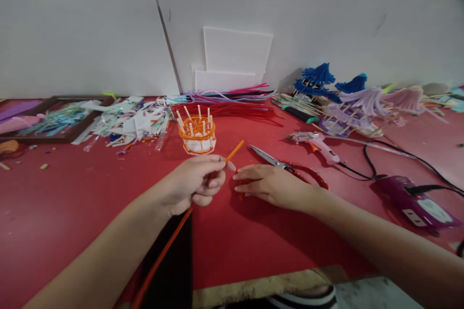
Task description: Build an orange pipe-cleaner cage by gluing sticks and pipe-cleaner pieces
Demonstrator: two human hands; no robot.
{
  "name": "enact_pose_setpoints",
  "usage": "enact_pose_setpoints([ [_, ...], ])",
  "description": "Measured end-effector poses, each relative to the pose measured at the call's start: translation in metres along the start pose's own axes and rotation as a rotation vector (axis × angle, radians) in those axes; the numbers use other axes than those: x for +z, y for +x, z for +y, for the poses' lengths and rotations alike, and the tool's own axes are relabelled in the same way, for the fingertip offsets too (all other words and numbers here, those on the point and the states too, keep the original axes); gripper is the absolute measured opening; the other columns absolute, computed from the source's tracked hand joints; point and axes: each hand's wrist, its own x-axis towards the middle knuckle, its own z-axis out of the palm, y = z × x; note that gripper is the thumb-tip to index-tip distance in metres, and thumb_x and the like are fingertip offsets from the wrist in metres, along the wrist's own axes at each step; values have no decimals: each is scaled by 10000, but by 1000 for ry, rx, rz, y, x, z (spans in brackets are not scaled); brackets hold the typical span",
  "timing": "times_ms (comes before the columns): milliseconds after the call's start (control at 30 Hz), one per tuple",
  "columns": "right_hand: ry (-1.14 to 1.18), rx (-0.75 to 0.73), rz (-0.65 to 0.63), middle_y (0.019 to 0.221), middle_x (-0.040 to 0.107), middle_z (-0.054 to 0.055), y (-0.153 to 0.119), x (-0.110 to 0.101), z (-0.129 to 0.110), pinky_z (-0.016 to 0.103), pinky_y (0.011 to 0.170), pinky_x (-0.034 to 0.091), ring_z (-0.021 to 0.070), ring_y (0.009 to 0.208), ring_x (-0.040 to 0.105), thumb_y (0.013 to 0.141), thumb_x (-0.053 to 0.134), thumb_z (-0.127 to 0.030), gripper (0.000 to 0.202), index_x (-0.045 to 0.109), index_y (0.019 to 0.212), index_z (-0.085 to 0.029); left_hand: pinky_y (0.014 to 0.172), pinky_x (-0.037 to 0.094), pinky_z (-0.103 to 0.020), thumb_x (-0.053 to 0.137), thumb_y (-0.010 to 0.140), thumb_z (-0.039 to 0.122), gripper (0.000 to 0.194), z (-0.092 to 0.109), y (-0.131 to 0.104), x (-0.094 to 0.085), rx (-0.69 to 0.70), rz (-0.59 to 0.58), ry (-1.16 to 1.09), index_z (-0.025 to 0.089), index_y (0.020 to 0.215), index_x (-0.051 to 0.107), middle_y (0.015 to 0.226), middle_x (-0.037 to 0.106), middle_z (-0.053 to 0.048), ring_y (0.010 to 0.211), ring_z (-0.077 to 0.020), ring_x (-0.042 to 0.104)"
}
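Note:
My left hand is closed in a pinch around a long orange pipe cleaner. Its short end sticks out up and to the right, while the long end trails down past my wrist. Palm down on the red table, my right hand has its fingers stretched out, with small bits of orange showing at the fingertips. Red-handled scissors lie just behind that hand, blades partly apart. Beyond my left hand stands a small round orange-and-white frame with several pale sticks upright around its rim.
A pink glue gun lies right, its cord running near a purple power strip. Bundled pipe cleaners lie at the back. Scraps and a brown tray are left; blue and lilac roofed models are back right.

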Motion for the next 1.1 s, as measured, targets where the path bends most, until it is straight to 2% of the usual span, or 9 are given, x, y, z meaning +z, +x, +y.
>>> enact_pose_setpoints([
  [67,-11,64,45,1238,729,44,5,5,1,380,1052,519,225,1181,660,977,478,-180,333,755,1129,-284,382,154,-154,399,939,252,203,14,-12,-3,112,101,173,182,847,566,525,402,73,373,-55,193],
  [200,-23,156,139,1205,740,55,6,7,-2,360,1028,523,213,1118,683,980,485,-217,306,734,1148,-276,606,378,-246,401,968,280,293,27,-25,-3,440,300,906,182,727,537,753,622,-24,652,-145,537],
  [367,-90,364,317,1111,738,117,-20,-5,-1,402,966,526,236,1061,675,958,448,-211,281,699,1080,-185,664,406,-334,351,977,187,175,-5,-12,14,258,396,1278,175,912,513,772,633,-68,728,-240,614],
  [467,-257,583,278,973,719,126,-51,-14,3,403,842,531,256,933,671,903,458,-223,219,665,957,-176,722,459,-386,299,962,117,254,-36,-4,21,346,379,1326,161,906,543,827,632,-103,775,-264,605],
  [600,-395,739,37,896,693,126,-83,-17,3,381,741,509,262,817,659,778,555,-225,92,616,841,-195,848,489,-450,315,949,86,288,-62,3,20,513,351,1305,146,906,593,937,638,-123,880,-279,596],
  [733,-453,822,-74,870,709,139,-84,-18,2,350,701,488,264,795,676,736,574,-189,63,604,792,-192,851,509,-430,400,953,138,221,-66,3,19,563,357,1174,153,1018,611,959,679,-111,902,-269,635],
  [867,-470,933,-69,886,723,172,-69,-23,10,337,589,411,278,734,682,737,603,-225,88,598,812,-178,799,528,-402,455,958,209,203,-63,-3,22,474,341,1106,198,1105,594,1052,712,-95,911,-268,689],
  [1000,-434,927,-39,683,670,99,-67,-28,15,323,524,332,225,587,616,870,536,-447,280,530,698,-225,802,535,-408,427,961,206,186,-62,-5,25,473,396,1125,196,1028,600,1034,712,-96,911,-274,695],
  [1100,-278,899,-13,554,575,34,-76,-36,10,302,503,321,173,501,536,863,502,-636,463,480,630,-237,856,539,-417,437,898,105,239,-64,-3,25,549,423,1134,177,1064,593,1027,714,-109,942,-271,687],
])
